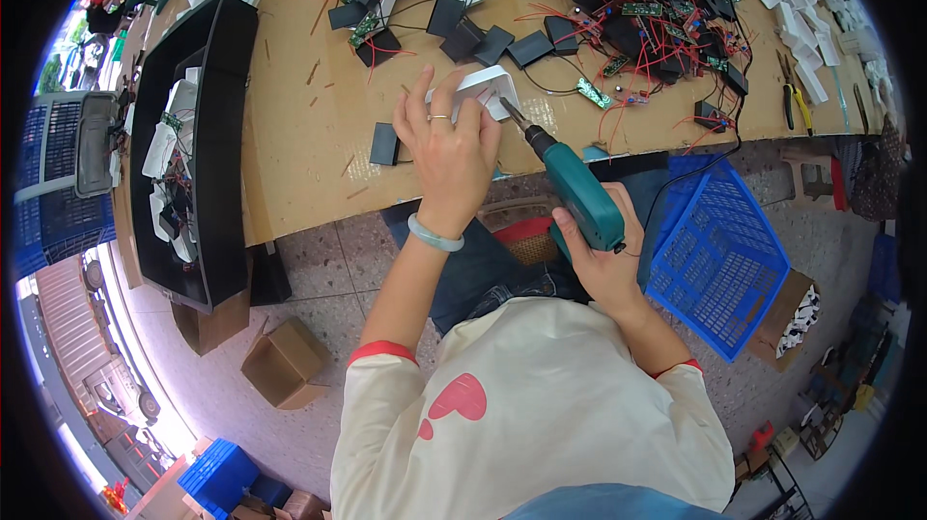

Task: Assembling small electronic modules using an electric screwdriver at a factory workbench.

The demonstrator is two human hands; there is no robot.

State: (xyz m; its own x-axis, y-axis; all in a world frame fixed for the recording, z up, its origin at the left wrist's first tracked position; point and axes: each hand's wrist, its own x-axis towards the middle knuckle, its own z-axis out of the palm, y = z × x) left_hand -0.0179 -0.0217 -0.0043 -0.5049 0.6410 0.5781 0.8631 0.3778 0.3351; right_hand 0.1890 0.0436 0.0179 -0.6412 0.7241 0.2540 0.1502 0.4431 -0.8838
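My right hand (610, 252) is wrapped round the handle of a green power screwdriver (579, 190). The tool's bit points up and left, and its tip reaches the right side of a white plastic casing (499, 85). Over that casing lies my left hand (447, 137), fingers curved onto it and holding it against the cardboard-covered table. My palm and fingers hide much of the casing's left part. Just left of my wrist, a small black box (384, 144) rests on the table.
Black boxes, green circuit boards (593, 93) and red wires are heaped at the table's back. A black tray (217, 134) with white casings stands left. Pliers (800, 105) lie at right. A blue basket (719, 254) stands on the floor; a black cord (739, 124) hangs over the edge.
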